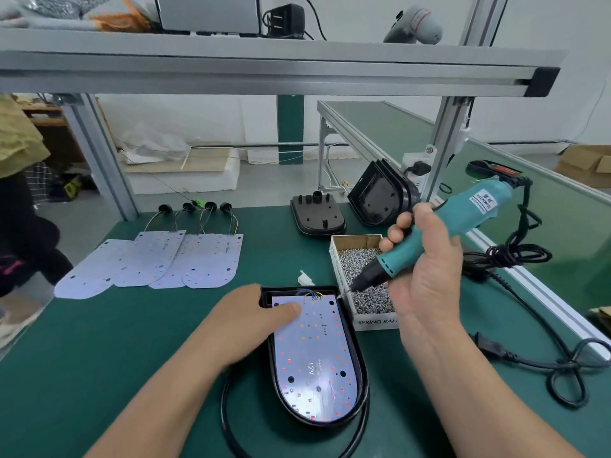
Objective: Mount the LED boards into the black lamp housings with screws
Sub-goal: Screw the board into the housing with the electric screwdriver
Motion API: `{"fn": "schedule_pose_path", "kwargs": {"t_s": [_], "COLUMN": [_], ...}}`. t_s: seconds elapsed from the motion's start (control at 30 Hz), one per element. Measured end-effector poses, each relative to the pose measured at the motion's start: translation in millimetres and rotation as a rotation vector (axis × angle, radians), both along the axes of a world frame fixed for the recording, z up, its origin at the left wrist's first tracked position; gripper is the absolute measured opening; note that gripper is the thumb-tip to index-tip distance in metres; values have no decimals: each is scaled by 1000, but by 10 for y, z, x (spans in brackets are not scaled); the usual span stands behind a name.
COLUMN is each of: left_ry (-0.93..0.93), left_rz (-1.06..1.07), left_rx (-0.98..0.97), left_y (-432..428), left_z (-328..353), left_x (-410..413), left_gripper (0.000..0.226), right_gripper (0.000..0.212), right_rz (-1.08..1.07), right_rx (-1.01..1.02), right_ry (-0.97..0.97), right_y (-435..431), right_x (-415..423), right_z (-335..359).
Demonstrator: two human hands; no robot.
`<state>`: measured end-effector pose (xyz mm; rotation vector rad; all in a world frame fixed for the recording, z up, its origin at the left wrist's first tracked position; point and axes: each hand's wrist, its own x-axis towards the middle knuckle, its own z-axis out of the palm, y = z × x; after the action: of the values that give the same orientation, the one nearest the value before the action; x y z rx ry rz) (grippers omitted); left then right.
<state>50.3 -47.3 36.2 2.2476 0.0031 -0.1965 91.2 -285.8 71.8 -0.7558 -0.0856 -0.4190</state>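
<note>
Inside the black housing (361, 358), left hand (251, 317) presses white red-dotted LED board (314, 355); right hand (426, 279) grips screwdriver (463, 219).

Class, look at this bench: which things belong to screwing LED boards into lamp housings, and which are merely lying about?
In the job: left hand pressing the LED board, black housing, right hand gripping the electric screwdriver, box of screws, spare LED boards, empty housings.

Lying about: power adapter and grey tool on the shelf, cardboard boxes.
</note>
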Motion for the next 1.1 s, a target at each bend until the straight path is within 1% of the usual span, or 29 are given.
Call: {"fn": "schedule_pose_path", "kwargs": {"t_s": [0.03,0.07,0.23,0.47,0.6,0.8,0.87,0.93,1.03,1.1], "left_ry": [9,21,38,48,36,31,24,28,32,36], "left_rz": [-8,-7,1,7,3,-26,-21,-9,-15,-21], "left_rx": [-19,-46,-111,-113,-111,-113,-108,-104,-87,-88], "left_y": [-1,-5,-30,-38,-41,-36,-34,-30,-21,-21], "left_z": [0,-5,-2,-25,-35,-46,-54,-51,-43,-33], "left_x": [4,13,23,39,41,45,46,49,48,41], "left_gripper": [14,15,31,47,42,42,37,38,35,41], "right_gripper": [13,13,12,14,13,16,19,20,13,9], "right_rz": [5,10,26,63,65,82,83,86,130,181], "right_rx": [-9,-22,-77,-130,-169,-204,-233,-280,-330,-352], "right_ry": [-3,-6,-6,-22,-25,-36,-53,-71,-105,-115], "right_y": [4,10,42,95,119,152,169,186,197,185], "right_x": [5,9,16,4,5,-5,-13,-18,-21,-17], "right_z": [-13,-22,-59,-89,-101,-111,-110,-98,-76,-71]}}
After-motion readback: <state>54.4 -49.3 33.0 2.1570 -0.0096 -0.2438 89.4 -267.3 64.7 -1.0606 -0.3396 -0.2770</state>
